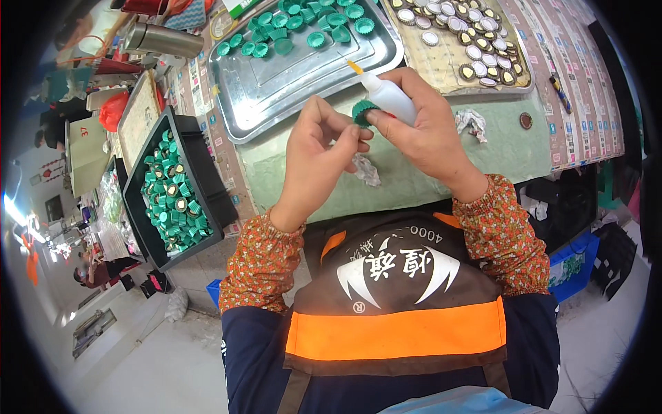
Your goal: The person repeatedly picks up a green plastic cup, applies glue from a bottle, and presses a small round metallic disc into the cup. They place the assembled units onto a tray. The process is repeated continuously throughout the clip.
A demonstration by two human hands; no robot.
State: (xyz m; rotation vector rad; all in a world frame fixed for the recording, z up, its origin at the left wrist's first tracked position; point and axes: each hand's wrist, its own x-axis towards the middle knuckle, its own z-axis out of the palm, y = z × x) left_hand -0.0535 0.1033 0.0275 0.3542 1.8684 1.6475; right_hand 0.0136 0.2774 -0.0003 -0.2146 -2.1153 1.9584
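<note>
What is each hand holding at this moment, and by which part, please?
Right hand grips the white glue bottle around its body; left hand pinches the green cap by its rim.

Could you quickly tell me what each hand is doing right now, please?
Left hand: fingers pinched on the green cap.
Right hand: closed around the white glue bottle, also touching the cap.

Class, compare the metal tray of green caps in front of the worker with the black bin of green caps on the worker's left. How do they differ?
The metal tray is shiny, shallow and silver; the black bin is dark and deeper. In the metal tray the green caps lie loosely spread at its far end, leaving bare metal; the black bin is packed full, and many caps there show gold or pale centres. Both are rectangular and hold small green fluted caps.
</note>
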